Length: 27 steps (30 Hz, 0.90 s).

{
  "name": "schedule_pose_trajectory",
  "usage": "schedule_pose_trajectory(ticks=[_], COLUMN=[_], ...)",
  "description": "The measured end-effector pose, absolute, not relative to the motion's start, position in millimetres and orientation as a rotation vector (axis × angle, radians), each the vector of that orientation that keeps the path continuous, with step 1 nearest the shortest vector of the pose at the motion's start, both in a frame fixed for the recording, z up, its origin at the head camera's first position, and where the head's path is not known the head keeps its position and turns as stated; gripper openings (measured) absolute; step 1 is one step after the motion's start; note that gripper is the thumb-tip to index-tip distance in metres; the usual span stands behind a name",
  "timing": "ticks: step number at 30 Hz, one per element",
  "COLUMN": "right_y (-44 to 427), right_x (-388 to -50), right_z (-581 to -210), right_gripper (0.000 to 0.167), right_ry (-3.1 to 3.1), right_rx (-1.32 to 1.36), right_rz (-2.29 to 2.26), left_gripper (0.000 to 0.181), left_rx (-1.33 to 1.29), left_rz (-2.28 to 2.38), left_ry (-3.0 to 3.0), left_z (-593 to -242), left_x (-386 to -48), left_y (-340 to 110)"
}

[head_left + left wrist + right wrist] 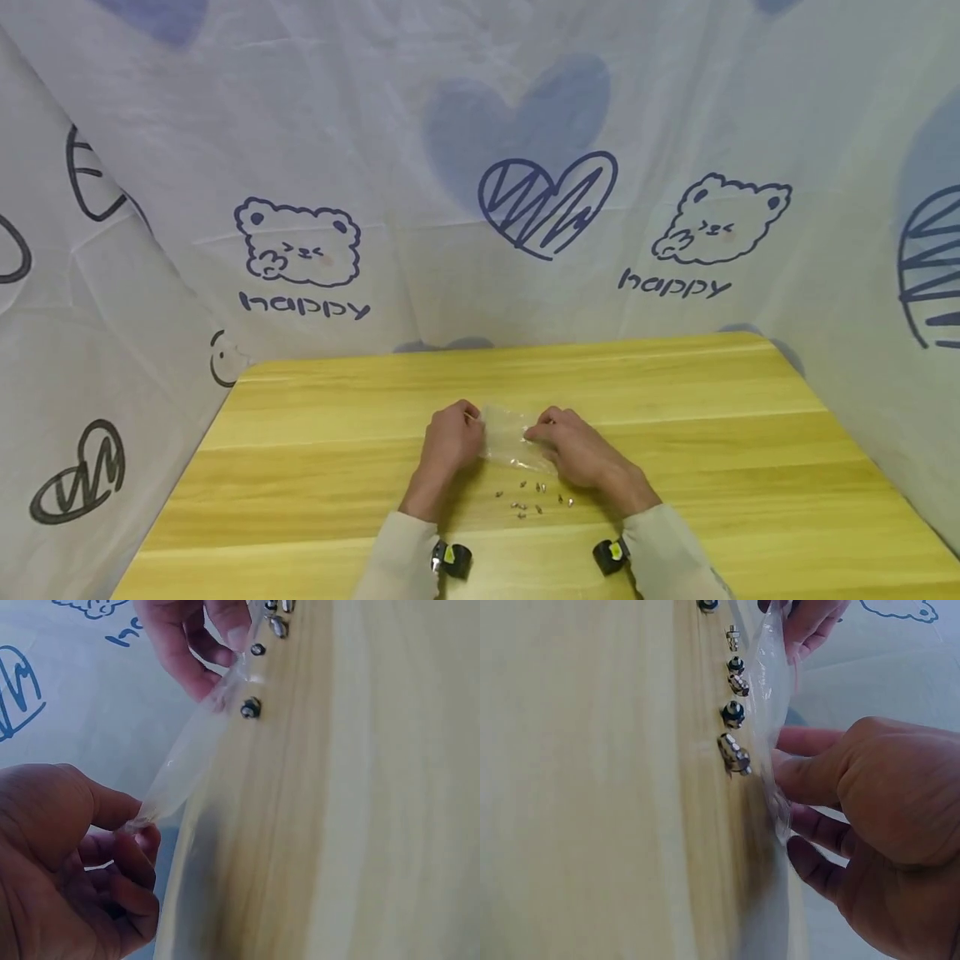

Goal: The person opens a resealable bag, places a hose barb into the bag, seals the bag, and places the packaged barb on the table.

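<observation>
Bag (504,440) pinched by left hand (453,435) and right hand (583,450); metal fittings (733,714) could be scattered if brushed by it.

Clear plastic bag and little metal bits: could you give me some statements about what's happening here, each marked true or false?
1. The left hand pinches the clear plastic bag. True.
2. Only one hand touches the bag. False: the right hand holds it too.
3. The small metal fittings lie nearer the person than the bag. True.
4. The fittings are stacked in a pile. False: they lie scattered on the wood-grain table.
5. The printed cloth behind shows bears and hearts. True.
</observation>
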State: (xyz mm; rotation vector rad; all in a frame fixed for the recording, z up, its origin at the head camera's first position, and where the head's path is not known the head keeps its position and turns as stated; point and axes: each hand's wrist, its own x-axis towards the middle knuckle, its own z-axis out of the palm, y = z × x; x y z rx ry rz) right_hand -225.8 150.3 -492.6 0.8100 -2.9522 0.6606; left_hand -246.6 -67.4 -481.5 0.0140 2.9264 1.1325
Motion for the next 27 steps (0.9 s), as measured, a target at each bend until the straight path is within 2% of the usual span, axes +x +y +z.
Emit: schedule_pose_trajectory(ticks=[12, 16, 27], right_y=[145.4, 145.2, 146.4], right_x=[-228.4, -230.9, -235.0], right_z=[-486.8, -486.6, -491.7], right_gripper=[0.037, 0.034, 0.038], right_ry=[-2.985, -2.982, -3.005], right_rx=[0.798, 0.806, 0.859], right_rz=[0.629, 0.610, 0.891], left_gripper=[0.018, 0.019, 0.026], left_rx=[0.039, 0.070, 0.142], left_rz=[1.265, 1.305, 1.500], left_ry=[2.827, 2.804, 2.536], left_z=[-476.5, -475.3, -476.2], left_x=[-244.4, -245.4, -244.8], left_y=[-62.9, -59.2, -60.6])
